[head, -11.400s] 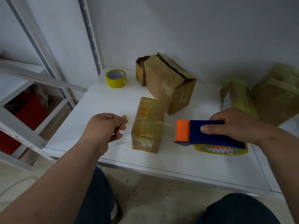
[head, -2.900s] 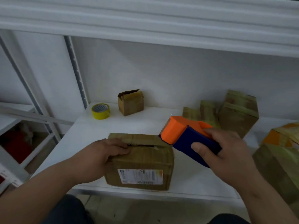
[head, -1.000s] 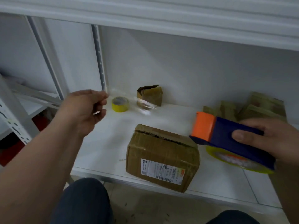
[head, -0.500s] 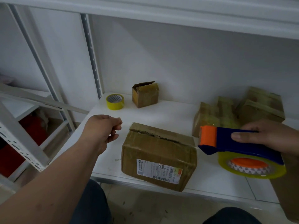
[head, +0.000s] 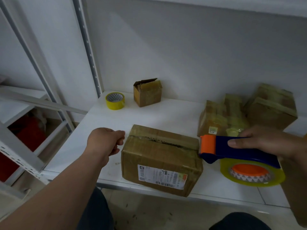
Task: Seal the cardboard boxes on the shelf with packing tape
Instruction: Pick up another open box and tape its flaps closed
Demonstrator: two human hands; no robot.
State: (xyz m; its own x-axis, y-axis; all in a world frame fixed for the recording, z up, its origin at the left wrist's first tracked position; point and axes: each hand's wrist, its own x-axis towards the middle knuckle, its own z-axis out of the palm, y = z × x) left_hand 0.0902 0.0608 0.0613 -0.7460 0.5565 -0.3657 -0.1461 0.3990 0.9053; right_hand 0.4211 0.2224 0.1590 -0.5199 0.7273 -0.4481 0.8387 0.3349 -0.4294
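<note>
White shelf (head: 166, 113) occupied by labelled box (head: 162, 159). Left hand (head: 103, 143) curled beside box; tape not discernible. Tape dispenser (head: 232, 150) gripped by right hand (head: 265, 141), orange head touching box.

- White wall (head: 191, 52) behind, plain.
- Perforated metal upright (head: 88, 47) at rear left corner; 2nd upright (head: 33, 52) further left, slanting in view.
- Adjacent rack (head: 18, 151) on left w/ punched holes; red items (head: 31, 131) below it, blurry, can't ID.
- Beige tiled floor (head: 154, 211) at bottom, small dark specks on it.
- Dark trouser legs (head: 96, 211) at bottom edge.
</note>
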